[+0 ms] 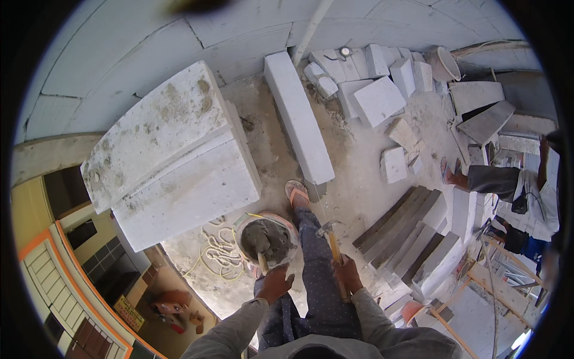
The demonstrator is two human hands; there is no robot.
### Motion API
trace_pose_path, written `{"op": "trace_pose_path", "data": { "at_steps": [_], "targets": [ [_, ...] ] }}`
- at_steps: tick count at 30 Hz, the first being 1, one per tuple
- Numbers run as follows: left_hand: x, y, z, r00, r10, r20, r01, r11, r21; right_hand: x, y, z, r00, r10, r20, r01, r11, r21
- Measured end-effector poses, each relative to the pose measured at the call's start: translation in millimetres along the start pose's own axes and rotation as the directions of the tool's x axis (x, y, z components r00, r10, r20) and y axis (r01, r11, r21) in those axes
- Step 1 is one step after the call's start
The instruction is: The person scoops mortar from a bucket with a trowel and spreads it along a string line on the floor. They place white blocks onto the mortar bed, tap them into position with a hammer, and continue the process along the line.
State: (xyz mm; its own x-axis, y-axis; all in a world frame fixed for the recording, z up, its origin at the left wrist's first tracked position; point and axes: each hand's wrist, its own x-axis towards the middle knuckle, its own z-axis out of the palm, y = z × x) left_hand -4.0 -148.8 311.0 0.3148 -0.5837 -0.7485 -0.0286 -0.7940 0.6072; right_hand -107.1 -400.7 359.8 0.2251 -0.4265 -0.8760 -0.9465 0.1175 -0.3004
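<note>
My right hand (348, 275) is closed around the wooden handle of a hammer (335, 246), whose metal head points away from me above my right leg. Close in front of me stands a round bucket (292, 226) with grey mortar (266, 238) in it. At the bucket's near rim, my left hand (275, 285) is curled at a short wooden handle, which looks like that of a trowel (263, 262); its blade is hidden in the mortar. A tangled pale rope (222, 251) lies left of the bucket. My sandalled foot (297, 192) rests just beyond it.
Large white blocks (185, 185) are stacked at left, and a long block (299, 119) lies ahead. More blocks (379, 100) and a tub (445, 64) line the back wall. Grey-sided slabs (406, 233) stand at right. Two people (502, 179) are at far right, near wooden framing (493, 284).
</note>
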Motion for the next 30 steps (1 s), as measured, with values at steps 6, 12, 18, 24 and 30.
{"op": "trace_pose_path", "data": {
  "at_steps": [6, 12, 18, 24, 30],
  "targets": [
    [-154.2, -94.8, 68.7, 0.974, 0.033, -0.224, 0.009, 0.982, 0.187, -48.8, 50.1, 60.9, 0.851, -0.518, -0.080, 0.461, 0.813, -0.356],
    [-197.1, -109.3, 126.5, 0.983, -0.128, -0.133, 0.149, 0.975, 0.166, -48.7, 71.3, 151.0, 0.918, -0.384, 0.103, 0.379, 0.767, -0.518],
    [-224.0, -104.0, 169.2, 0.986, -0.117, -0.117, 0.137, 0.973, 0.185, -62.7, 107.5, 173.9, 0.962, -0.269, 0.050, 0.262, 0.854, -0.450],
    [-228.1, -87.7, 200.7, 0.987, -0.117, -0.110, 0.144, 0.947, 0.287, -50.8, 179.7, 111.5, 0.988, -0.141, -0.060, 0.118, 0.952, -0.282],
    [-219.1, -72.1, 201.0, 0.988, -0.126, -0.088, 0.150, 0.907, 0.392, -12.8, 268.4, 65.3, 1.000, 0.029, -0.011, -0.031, 0.915, -0.402]
  ]
}}
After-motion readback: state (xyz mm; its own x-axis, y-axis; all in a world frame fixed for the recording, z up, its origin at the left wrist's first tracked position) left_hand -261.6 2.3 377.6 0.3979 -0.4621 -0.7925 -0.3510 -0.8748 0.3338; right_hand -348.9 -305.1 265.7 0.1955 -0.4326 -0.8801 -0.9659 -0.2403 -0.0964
